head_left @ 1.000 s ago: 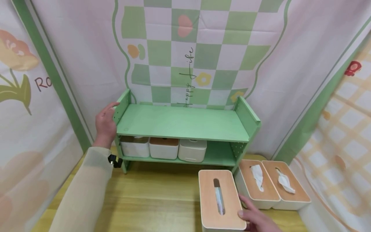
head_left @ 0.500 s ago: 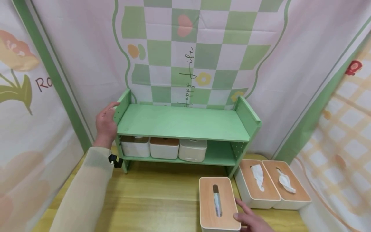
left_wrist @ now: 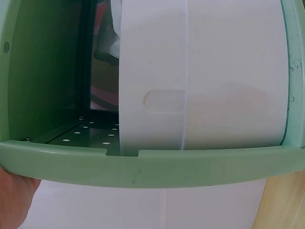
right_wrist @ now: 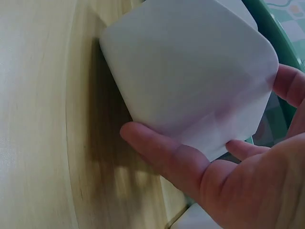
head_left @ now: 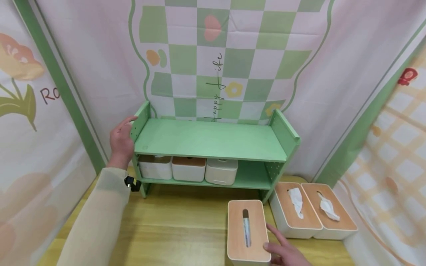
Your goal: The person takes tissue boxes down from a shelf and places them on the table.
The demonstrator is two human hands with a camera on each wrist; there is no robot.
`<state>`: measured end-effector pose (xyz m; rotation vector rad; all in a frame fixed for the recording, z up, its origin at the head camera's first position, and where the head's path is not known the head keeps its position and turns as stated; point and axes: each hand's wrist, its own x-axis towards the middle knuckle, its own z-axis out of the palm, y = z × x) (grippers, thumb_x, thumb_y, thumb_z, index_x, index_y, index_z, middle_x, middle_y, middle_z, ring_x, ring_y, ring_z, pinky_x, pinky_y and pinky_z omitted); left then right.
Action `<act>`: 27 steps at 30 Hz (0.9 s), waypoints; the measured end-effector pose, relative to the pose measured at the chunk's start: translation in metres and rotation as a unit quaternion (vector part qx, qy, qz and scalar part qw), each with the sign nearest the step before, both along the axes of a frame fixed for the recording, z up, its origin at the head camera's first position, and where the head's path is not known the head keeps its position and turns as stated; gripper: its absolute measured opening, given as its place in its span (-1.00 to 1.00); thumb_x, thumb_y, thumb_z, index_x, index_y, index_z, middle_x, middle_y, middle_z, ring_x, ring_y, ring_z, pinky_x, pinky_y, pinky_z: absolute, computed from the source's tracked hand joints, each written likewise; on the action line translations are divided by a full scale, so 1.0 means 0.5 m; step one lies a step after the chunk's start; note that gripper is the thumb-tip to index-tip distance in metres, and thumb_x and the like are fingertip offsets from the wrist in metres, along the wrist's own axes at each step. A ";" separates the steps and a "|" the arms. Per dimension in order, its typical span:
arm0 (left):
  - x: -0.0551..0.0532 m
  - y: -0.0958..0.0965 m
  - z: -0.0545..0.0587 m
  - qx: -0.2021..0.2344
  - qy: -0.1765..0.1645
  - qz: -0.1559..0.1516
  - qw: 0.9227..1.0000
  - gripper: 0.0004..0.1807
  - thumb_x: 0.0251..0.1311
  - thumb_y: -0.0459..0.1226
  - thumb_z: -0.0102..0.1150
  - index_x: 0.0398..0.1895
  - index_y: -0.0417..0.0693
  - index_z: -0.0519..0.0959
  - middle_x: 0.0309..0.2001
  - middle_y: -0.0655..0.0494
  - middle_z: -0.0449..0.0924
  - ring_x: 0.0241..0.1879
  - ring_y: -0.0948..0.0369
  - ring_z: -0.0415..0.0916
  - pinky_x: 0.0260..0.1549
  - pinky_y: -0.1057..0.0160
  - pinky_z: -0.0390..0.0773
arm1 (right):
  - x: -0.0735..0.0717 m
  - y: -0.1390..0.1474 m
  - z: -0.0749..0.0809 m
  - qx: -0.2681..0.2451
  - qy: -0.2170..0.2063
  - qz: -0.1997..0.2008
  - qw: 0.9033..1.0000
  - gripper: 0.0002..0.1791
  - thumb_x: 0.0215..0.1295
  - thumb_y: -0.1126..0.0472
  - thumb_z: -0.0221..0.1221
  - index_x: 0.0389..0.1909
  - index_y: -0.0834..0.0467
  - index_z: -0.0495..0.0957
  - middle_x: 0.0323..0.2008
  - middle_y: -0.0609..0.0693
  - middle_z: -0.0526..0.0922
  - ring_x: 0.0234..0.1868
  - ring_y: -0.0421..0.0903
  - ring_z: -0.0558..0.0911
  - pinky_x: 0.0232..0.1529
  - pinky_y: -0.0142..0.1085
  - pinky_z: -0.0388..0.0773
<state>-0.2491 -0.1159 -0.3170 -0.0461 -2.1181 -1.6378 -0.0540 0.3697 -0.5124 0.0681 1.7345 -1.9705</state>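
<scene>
My right hand (head_left: 284, 249) holds a white tissue box (head_left: 237, 229) with a wood-look lid at its right side, in front of the green shelf (head_left: 206, 138). The lid's long slot shows a pale strip inside. In the right wrist view, thumb and fingers spread around the box's white wall (right_wrist: 190, 71), and a shadow falls on the table beside it. My left hand (head_left: 121, 142) grips the top edge of the shelf's left side panel. Lined up on the lower shelf are a white box with a brown lid (head_left: 155, 170), another brown-lidded box (head_left: 188, 171) and an all-white box (head_left: 221, 173).
Two wood-lidded tissue boxes, a nearer one (head_left: 289, 214) and one farther right (head_left: 332, 214), stand side by side right of the shelf, tissue poking from each. The wooden table (head_left: 173, 225) lies in front. Printed curtains (head_left: 80, 66) hang close behind and on both sides.
The tissue box in my right hand has shifted slightly left, looks a little smaller and sits straighter in view. My right hand has moved with it. The left hand has stayed on the shelf.
</scene>
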 end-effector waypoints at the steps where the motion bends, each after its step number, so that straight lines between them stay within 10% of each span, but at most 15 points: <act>1: 0.001 0.000 0.000 0.001 -0.001 0.000 1.000 -0.47 0.49 -0.14 -0.38 0.35 -0.01 0.48 -0.78 0.29 -0.01 -0.87 0.37 -0.12 -0.85 0.38 0.06 | -0.002 0.000 -0.002 0.001 0.002 -0.001 1.000 0.00 0.45 0.18 0.08 0.47 0.18 -0.56 0.01 0.25 0.58 -0.07 0.29 0.64 -0.08 0.06 0.61; 12: -0.068 -0.035 -0.055 0.008 0.003 0.000 1.000 -0.49 0.49 0.03 -0.35 0.31 0.28 0.52 -0.78 0.25 0.00 -0.84 0.33 -0.07 -0.91 0.26 0.07 | -0.008 -0.002 -0.002 -0.013 -0.036 -0.034 0.999 -0.01 0.49 0.14 0.06 0.48 0.24 -0.56 0.01 0.25 0.60 -0.04 0.24 0.63 -0.04 0.06 0.58; 27: -0.069 -0.038 -0.058 0.008 0.008 -0.003 1.000 -0.48 0.47 0.02 -0.35 0.31 0.27 0.53 -0.78 0.24 -0.01 -0.84 0.31 -0.09 -0.91 0.25 0.05 | -0.010 -0.006 -0.001 -0.016 -0.054 -0.072 0.996 0.05 0.45 0.07 0.13 0.48 0.33 -0.50 -0.01 0.18 0.61 -0.02 0.21 0.62 -0.01 0.08 0.55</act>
